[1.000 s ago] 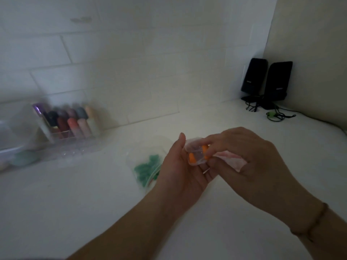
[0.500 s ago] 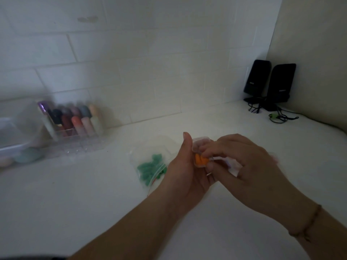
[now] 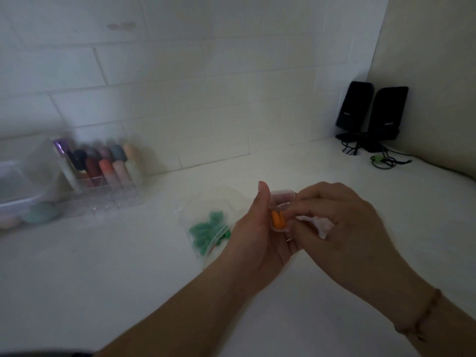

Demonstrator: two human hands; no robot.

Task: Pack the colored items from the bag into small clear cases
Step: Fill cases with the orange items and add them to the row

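My left hand (image 3: 260,235) holds a small clear case (image 3: 282,202) with orange items (image 3: 277,220) inside it, thumb pointing up beside it. My right hand (image 3: 345,228) pinches the case's front edge with curled fingers, right over the orange items. Something pale and thin (image 3: 323,225) shows blurred behind my right fingers. A clear zip bag (image 3: 208,228) with several green items (image 3: 206,231) lies flat on the white counter (image 3: 128,266), just left of my left hand.
A clear organiser (image 3: 103,173) with several coloured rounded pieces stands at the back left against the tiled wall, beside a clear bin (image 3: 23,181). Two black speakers (image 3: 373,112) with cables sit in the far right corner.
The pale thin sheet that my right hand held out to the right a second ago is now mostly hidden. My right fingers have closed in over the case. The view has shifted slightly.
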